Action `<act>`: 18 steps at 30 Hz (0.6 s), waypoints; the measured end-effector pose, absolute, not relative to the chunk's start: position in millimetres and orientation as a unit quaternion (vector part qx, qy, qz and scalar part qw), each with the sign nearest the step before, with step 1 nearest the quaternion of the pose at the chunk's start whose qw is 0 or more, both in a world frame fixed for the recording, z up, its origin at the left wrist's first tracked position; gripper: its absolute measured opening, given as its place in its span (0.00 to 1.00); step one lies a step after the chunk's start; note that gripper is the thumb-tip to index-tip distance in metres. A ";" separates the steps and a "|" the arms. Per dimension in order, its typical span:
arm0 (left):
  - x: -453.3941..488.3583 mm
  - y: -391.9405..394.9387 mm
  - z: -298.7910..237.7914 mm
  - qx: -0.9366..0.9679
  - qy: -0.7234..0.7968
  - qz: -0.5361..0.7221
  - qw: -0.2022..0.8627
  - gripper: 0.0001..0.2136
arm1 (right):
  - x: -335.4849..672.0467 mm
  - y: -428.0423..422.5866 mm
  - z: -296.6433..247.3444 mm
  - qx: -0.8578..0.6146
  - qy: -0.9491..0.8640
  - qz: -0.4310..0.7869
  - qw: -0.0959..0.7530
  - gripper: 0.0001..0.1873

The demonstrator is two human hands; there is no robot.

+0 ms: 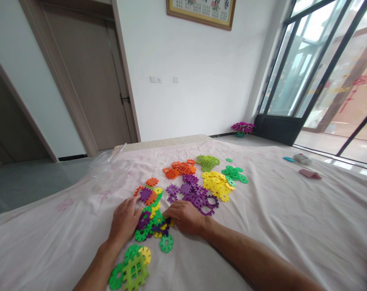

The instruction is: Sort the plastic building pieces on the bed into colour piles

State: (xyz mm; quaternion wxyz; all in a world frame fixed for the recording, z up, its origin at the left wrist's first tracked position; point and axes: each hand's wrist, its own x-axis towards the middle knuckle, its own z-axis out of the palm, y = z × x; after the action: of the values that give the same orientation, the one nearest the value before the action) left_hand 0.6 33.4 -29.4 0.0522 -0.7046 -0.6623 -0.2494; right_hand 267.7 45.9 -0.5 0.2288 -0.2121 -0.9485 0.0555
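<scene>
A mixed pile of plastic interlocking pieces (154, 218) in green, yellow, purple and orange lies between my two hands. My left hand (125, 218) rests along the pile's left side, fingers apart, touching its edge near a purple square piece (145, 195). On the right side my right hand (185, 216) is closed, fingertips pressed together over the pile; whatever they pinch is hidden. A dark purple piece (161, 227) lies just below those fingertips. Close to me sit a lime lattice piece (135, 270) and a green flower-shaped disc (166, 243).
Beyond my hands lie groups sorted by colour: purple pieces (195, 196), orange pieces (180, 169), lime pieces (207, 162), yellow pieces (217, 185) and green pieces (234, 173). A clear plastic bag (109, 163) is at left on the wrinkled cloth (280, 230). Small items, including a pink one (309, 173), lie far right.
</scene>
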 end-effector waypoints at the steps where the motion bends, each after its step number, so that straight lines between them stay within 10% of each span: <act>1: 0.5 33.5 -29.6 -0.705 -0.662 -0.249 0.053 0.19 | 267.8 45.7 0.2 -0.215 -0.948 0.054 0.229 0.12; 18: 3.1 31.8 -26.0 -0.702 -0.666 -0.248 0.051 0.19 | 267.0 42.0 8.7 -0.192 -0.953 0.063 0.225 0.11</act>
State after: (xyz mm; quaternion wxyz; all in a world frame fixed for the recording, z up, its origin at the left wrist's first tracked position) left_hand 3.1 31.8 -26.0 0.0505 -0.7017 -0.6661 -0.2479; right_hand 267.0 42.0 8.7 0.2247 -0.1921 -0.9532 0.0633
